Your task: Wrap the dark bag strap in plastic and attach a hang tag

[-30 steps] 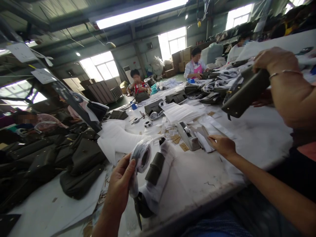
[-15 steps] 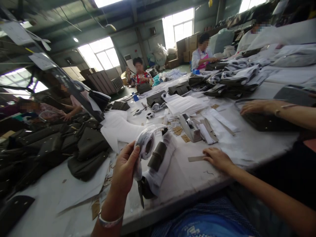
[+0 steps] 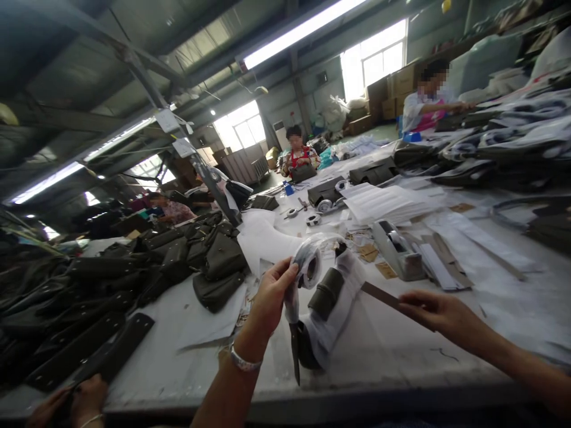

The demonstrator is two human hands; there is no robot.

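Note:
My left hand (image 3: 271, 296) is raised over the white table (image 3: 383, 351), fingers closed on a roll wrapped in clear film (image 3: 308, 266); a dark strap (image 3: 294, 351) hangs down from it. Just right of the roll lies an olive handle piece (image 3: 327, 292) on white wrapping paper (image 3: 343, 309). My right hand (image 3: 435, 312) pinches the end of a thin brown strip (image 3: 379, 292) that points left toward the handle piece, a little above the table.
A tape dispenser (image 3: 397, 242) and stacks of white sheets (image 3: 383, 202) lie beyond. Dark olive bags (image 3: 178, 261) are heaped on the left. Another person's hand (image 3: 75, 399) rests on a dark panel (image 3: 102, 353) at bottom left. Several workers sit at the far end.
My right hand took the brown strip off the table and lifted it toward the roll. The view swung left; the neighbour's arm and bag at the right left the picture.

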